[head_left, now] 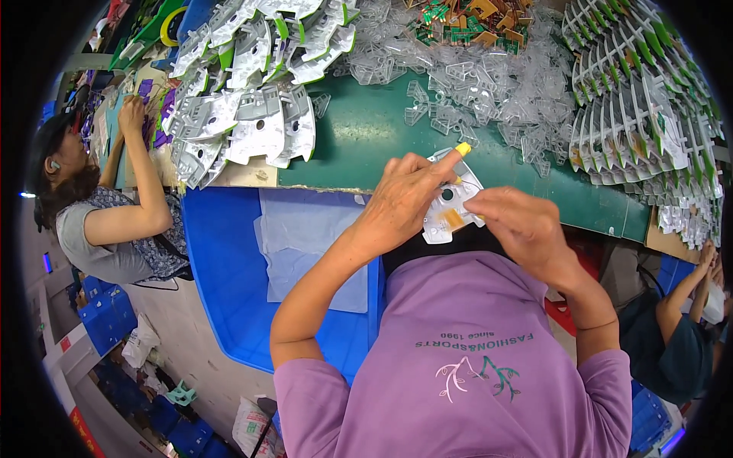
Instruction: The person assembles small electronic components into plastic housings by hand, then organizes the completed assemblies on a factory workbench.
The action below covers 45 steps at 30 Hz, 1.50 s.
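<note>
My left hand (405,195) is closed round a white plastic shell (439,229), held tilted at the front edge of the green table. A yellow cover (463,149) sits on one of its fingertips. The shell has a dark round hole, and an orange-brown flat piece (452,219) lies on its lower part. My right hand (527,225) is at the shell's right side, its fingers pinched together over it. Whatever is between those fingertips is hidden.
Clear plastic parts (489,84) heap across the table (366,122), with green and brown circuit boards (473,23) behind. White-and-green shells stack at left (263,122) and right (630,114). A blue bin (221,282) stands below the table's left front. Co-workers sit at left (114,206) and right (672,328).
</note>
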### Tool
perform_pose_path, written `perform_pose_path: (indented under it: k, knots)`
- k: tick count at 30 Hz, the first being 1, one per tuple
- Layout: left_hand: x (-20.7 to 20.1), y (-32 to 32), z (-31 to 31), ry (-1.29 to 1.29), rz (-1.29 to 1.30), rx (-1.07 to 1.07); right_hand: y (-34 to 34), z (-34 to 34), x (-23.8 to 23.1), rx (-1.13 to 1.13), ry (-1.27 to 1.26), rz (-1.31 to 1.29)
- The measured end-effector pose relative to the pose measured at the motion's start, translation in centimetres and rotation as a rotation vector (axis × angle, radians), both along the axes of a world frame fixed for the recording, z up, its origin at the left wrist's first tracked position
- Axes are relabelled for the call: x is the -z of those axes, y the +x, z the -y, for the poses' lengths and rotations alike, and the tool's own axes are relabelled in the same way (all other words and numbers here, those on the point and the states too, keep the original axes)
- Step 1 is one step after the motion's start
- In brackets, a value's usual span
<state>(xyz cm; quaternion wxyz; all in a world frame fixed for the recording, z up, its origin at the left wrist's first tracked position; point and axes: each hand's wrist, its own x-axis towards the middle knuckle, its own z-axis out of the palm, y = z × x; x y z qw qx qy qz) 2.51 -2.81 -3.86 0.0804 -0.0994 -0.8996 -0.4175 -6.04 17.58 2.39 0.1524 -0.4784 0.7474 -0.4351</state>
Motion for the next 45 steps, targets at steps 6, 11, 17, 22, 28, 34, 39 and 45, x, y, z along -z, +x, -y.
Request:
perform_pose_path:
  k: [6,11,17,22,28,34,39,45]
  knots:
    - [0.1,-0.3,-0.4,0.045,-0.013,-0.023,2.5,0.2,3.4,0.106,0.054,-0.532]
    - [0.4,0.2,0.7,0.084,-0.005,-0.022,2.3,0.4,2.1,0.112,0.022,-0.303]
    - [0.5,-0.8,-0.2,0.124,0.007,-0.001,1.5,-2.8,3.2,0.474,0.06,-0.179]
    - [-1.0,-0.2,-0.6,0.093,0.063,-0.108,2.4,-1.8,6.3,0.441,-0.043,0.066]
    - [-4.4,-2.5,-3.4,0.071,-0.105,-0.045,2.9,-12.6,4.8,0.744,-0.033,0.1]
    - [-3.8,-4.0,-6.2,0.047,-0.034,0.078,0.7,-26.8,1.3,1.255,-0.216,-0.035]
    - [-4.3,-4.7,-8.1,0.015,-0.003,0.157,-7.3,-34.1,-2.8,1.359,-0.258,-0.219]
    - [-4.0,-4.8,-8.5,0.018,0.029,0.13,-15.7,-33.6,-3.0,1.245,-0.32,-0.125]
